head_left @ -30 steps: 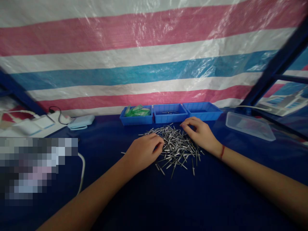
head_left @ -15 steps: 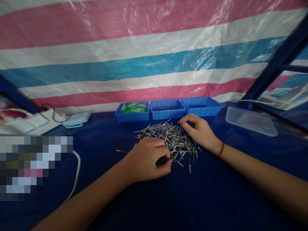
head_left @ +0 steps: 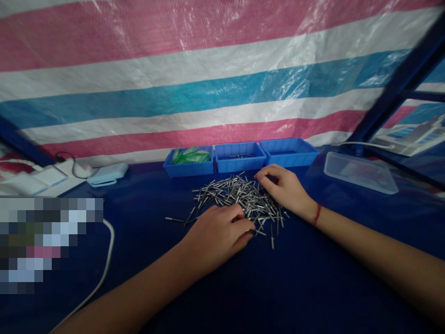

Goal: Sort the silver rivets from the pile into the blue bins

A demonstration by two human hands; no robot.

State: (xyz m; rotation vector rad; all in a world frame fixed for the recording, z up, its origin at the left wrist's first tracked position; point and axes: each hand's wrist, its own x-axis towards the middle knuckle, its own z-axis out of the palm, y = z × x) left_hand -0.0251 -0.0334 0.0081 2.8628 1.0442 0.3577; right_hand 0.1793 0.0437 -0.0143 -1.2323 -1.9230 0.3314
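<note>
A loose pile of silver pop rivets (head_left: 239, 191) lies on the dark blue table. My left hand (head_left: 222, 232) is over the near left edge of the pile, its fingers curled down among the rivets; whatever they grip is hidden. At the pile's right side my right hand (head_left: 283, 188) rests with thumb and index finger pinched together, and I cannot make out what is between the tips. A few single rivets lie apart, one on the left (head_left: 174, 219) and one in front (head_left: 272, 237).
Behind the pile stand three blue bins: the left bin (head_left: 189, 170) holds green plastic packaging, the middle bin (head_left: 239, 164) a few rivets, and there is a right bin (head_left: 290, 160). A clear plastic lid (head_left: 359, 172) lies right. White cable (head_left: 110, 250) and power strips (head_left: 52, 178) are left.
My left hand has turned and its thumb and fingers have shifted slightly right, closing at the near edge of the pile. My right hand keeps nearly the same pose.
</note>
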